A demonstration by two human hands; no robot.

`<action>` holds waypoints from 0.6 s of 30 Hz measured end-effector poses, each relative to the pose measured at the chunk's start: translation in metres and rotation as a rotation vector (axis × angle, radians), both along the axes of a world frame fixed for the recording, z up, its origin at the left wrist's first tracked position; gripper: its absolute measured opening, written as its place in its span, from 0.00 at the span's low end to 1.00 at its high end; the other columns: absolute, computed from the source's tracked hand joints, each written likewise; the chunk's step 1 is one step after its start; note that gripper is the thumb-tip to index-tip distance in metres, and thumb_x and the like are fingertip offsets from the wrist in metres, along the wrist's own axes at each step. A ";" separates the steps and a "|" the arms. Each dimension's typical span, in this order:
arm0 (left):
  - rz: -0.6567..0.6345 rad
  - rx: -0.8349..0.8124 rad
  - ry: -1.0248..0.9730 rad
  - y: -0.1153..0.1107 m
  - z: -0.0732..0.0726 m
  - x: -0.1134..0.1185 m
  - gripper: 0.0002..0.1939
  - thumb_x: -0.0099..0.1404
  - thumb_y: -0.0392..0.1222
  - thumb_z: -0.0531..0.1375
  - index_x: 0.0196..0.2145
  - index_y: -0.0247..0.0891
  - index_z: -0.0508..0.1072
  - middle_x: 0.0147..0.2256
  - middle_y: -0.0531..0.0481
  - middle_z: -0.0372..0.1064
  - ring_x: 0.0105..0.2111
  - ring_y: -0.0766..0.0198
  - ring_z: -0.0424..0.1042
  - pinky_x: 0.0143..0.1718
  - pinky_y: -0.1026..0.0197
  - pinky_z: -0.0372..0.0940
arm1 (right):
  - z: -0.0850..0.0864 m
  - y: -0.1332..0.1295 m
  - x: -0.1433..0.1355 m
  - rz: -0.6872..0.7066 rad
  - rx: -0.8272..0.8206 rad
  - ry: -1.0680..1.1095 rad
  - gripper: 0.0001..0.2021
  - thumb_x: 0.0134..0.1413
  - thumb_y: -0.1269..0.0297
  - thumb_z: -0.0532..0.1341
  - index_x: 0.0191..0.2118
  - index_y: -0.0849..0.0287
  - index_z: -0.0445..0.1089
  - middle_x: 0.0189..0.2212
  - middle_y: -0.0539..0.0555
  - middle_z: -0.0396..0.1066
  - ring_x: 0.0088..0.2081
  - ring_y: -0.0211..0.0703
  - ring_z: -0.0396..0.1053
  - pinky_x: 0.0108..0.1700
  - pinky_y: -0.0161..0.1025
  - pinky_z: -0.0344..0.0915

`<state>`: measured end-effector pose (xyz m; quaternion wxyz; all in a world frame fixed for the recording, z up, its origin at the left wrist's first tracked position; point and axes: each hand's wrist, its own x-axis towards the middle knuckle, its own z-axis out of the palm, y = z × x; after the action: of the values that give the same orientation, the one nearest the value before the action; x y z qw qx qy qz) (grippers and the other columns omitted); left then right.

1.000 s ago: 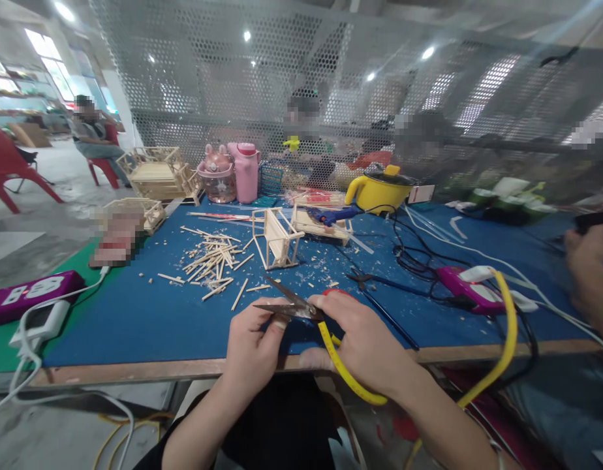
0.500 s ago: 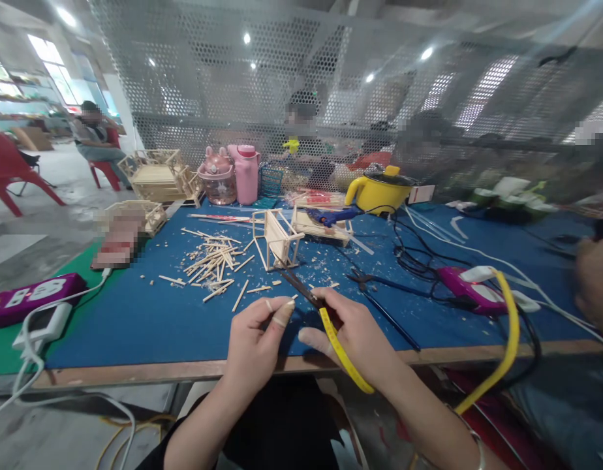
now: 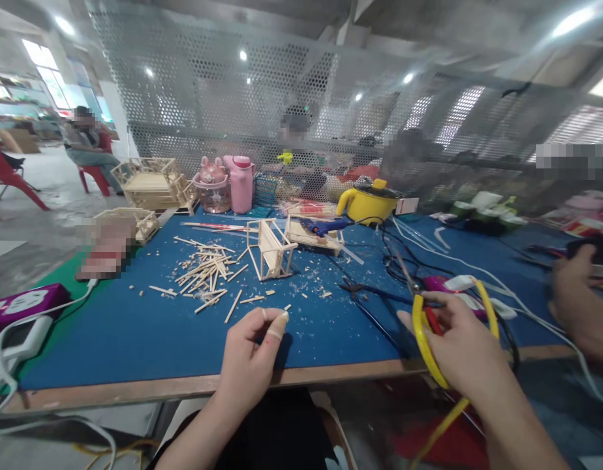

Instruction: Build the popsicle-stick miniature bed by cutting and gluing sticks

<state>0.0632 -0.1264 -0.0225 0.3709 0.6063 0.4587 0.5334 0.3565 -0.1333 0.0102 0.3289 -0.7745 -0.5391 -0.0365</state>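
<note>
My left hand is closed in a pinch near the table's front edge, on what looks like a short piece of wooden stick, mostly hidden by the fingertips. Strips of tape wrap its thumb and index finger. Over at the right, my right hand grips scissors with yellow and red handles, blades pointing up and away. A pair of dark-blue-handled pliers lies between the hands. Beyond my left hand are a pile of thin wooden sticks and a small wooden stick frame.
A blue glue gun rests on another wooden frame. Behind stand a pink bottle and a yellow pot. Black and white cables cross the right side near a purple power strip. Another person's hand is at far right.
My right hand has moved right with the scissors, away from my left hand, which stays pinched in about the same place. The view has shifted slightly to the right.
</note>
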 end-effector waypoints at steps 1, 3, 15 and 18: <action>0.002 0.006 0.012 0.000 -0.001 0.000 0.13 0.65 0.48 0.56 0.32 0.36 0.74 0.29 0.51 0.69 0.30 0.66 0.67 0.34 0.66 0.62 | 0.002 0.004 0.008 -0.050 -0.081 -0.075 0.21 0.45 0.49 0.62 0.42 0.55 0.66 0.26 0.55 0.74 0.26 0.53 0.73 0.29 0.46 0.67; 0.000 0.011 0.030 0.001 -0.002 0.000 0.13 0.65 0.48 0.55 0.32 0.37 0.75 0.30 0.50 0.70 0.31 0.66 0.67 0.34 0.66 0.62 | 0.006 0.021 0.018 -0.082 -0.193 -0.196 0.18 0.46 0.54 0.61 0.42 0.57 0.69 0.27 0.59 0.75 0.29 0.56 0.74 0.30 0.47 0.67; -0.068 -0.107 0.010 0.007 0.008 -0.001 0.15 0.63 0.50 0.57 0.30 0.36 0.75 0.27 0.51 0.70 0.29 0.65 0.66 0.31 0.66 0.61 | 0.050 0.038 -0.050 0.530 -0.041 -0.490 0.13 0.59 0.60 0.55 0.44 0.56 0.73 0.43 0.58 0.75 0.42 0.52 0.73 0.42 0.46 0.65; -0.088 -0.114 0.054 0.020 0.020 -0.009 0.15 0.62 0.51 0.58 0.30 0.35 0.76 0.23 0.52 0.67 0.25 0.67 0.62 0.27 0.66 0.58 | 0.055 0.043 -0.103 0.943 0.057 -0.473 0.10 0.59 0.62 0.58 0.43 0.56 0.73 0.39 0.54 0.77 0.41 0.47 0.73 0.43 0.43 0.62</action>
<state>0.0541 -0.1063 -0.0030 0.4154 0.6180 0.4711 0.4730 0.2532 -0.0906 0.0648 0.1999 -0.4093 -0.8872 -0.0730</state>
